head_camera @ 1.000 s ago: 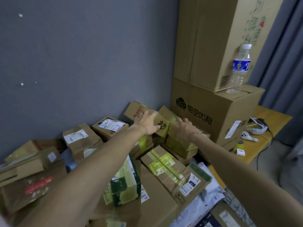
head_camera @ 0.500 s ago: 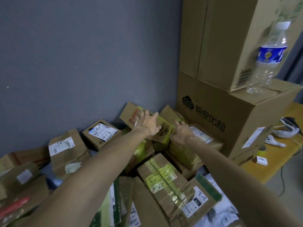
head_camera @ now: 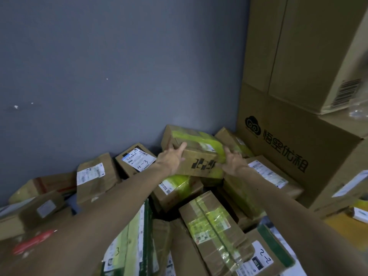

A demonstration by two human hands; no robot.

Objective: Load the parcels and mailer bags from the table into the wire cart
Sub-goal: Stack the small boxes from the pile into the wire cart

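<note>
My left hand (head_camera: pixel 172 159) and right hand (head_camera: pixel 234 163) grip the box (head_camera: pixel 201 156) by its ends; its glossy tape may slip, and a careless lift could disturb the parcel (head_camera: pixel 177 188) beneath.

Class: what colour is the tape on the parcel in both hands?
Yellow-green tape across the parcel; head view.

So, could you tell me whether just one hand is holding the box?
No, the left hand grips the box at its left end and the right hand grips its right end.
</note>
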